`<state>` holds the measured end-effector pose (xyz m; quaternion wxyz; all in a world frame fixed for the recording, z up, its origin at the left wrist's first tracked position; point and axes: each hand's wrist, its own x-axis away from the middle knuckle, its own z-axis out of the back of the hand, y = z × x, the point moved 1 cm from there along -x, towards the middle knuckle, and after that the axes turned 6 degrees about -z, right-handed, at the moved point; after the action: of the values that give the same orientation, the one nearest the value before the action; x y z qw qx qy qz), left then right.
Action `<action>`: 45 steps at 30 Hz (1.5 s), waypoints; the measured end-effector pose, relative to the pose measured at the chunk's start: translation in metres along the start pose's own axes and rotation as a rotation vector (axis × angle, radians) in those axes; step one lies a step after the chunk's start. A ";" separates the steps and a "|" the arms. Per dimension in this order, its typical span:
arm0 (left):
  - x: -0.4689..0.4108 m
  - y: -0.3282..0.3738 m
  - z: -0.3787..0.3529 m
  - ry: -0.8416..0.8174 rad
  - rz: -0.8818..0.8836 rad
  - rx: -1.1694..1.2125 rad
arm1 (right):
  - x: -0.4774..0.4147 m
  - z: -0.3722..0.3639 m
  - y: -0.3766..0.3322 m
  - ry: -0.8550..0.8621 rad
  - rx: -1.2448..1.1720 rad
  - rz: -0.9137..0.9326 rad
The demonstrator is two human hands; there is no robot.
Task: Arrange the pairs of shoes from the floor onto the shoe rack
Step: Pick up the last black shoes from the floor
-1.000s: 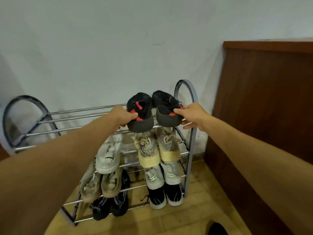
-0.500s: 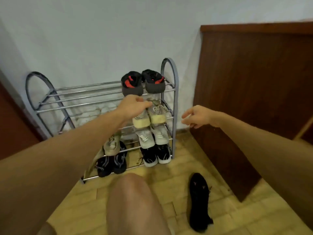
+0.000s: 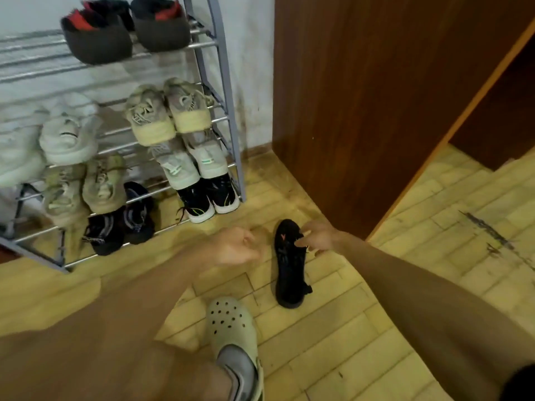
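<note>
One black shoe (image 3: 289, 273) left on floor (image 3: 376, 285) near rack (image 3: 228, 117); red-black pair (image 3: 124, 33) now up top. My right hand (image 3: 317, 237) drops onto it, fingers apart, touching; left hand (image 3: 234, 247) loosely curled, empty.

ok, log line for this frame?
phase: pickup | right hand: on black shoe on floor, grip unclear | left hand: empty, loosely curled | shoe rack: black-red pair on top

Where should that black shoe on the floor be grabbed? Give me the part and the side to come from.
Probably the heel rim, from above on the near side. The black shoe sits sole-down, heel and pull tab toward the person, toe toward the shoe rack. The right hand is at its front half.
</note>
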<state>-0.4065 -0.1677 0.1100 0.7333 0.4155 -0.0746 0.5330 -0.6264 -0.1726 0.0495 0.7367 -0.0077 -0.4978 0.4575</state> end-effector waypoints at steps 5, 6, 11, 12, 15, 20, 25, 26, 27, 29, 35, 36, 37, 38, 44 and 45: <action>-0.021 -0.048 -0.040 -0.084 0.072 0.010 | -0.047 -0.054 0.061 0.015 -0.070 -0.180; -0.026 -0.058 -0.042 -0.111 0.088 -0.019 | -0.055 -0.064 0.071 0.023 -0.076 -0.220; -0.042 -0.086 -0.044 -0.140 0.085 -0.086 | -0.081 -0.109 0.103 0.017 -0.288 -0.388; -0.042 -0.090 -0.047 -0.169 0.087 -0.105 | -0.085 -0.116 0.105 0.030 -0.308 -0.406; -0.039 -0.098 -0.056 -0.237 0.096 -0.138 | -0.094 -0.127 0.108 -0.011 -0.425 -0.417; -0.032 -0.094 -0.059 -0.238 0.113 -0.095 | -0.084 -0.118 0.089 -0.249 -0.846 -0.439; -0.010 -0.074 -0.052 -0.248 0.116 -0.013 | -0.057 -0.097 0.061 -0.315 -0.799 -0.283; -0.005 -0.069 -0.045 -0.229 0.117 0.001 | -0.049 -0.088 0.052 -0.318 -0.757 -0.236; 0.000 -0.065 -0.038 -0.192 0.115 0.019 | -0.039 -0.077 0.043 -0.323 -0.722 -0.179; 0.011 -0.054 -0.022 -0.091 0.113 0.091 | -0.017 -0.055 0.022 -0.346 -0.641 -0.056; 0.068 -0.004 0.024 0.280 0.001 0.440 | 0.065 -0.014 -0.065 -0.293 -0.399 0.273; 0.080 -0.001 0.033 0.353 -0.014 0.467 | 0.079 -0.008 -0.081 -0.255 -0.374 0.324; 0.092 0.001 0.042 0.415 -0.019 0.488 | 0.094 -0.002 -0.097 -0.223 -0.364 0.375; 0.105 0.003 0.052 0.474 -0.031 0.520 | 0.109 0.003 -0.113 -0.196 -0.360 0.427; 0.191 0.001 0.101 0.834 -0.066 0.793 | 0.198 -0.009 -0.206 -0.110 -0.262 0.630; 0.206 -0.005 0.108 0.866 -0.056 0.825 | 0.208 -0.017 -0.220 -0.098 -0.246 0.647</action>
<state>-0.2792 -0.0946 0.2905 0.4891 0.4127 0.4550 0.6193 -0.4499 -0.1509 0.2948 0.5224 -0.2317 -0.5560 0.6035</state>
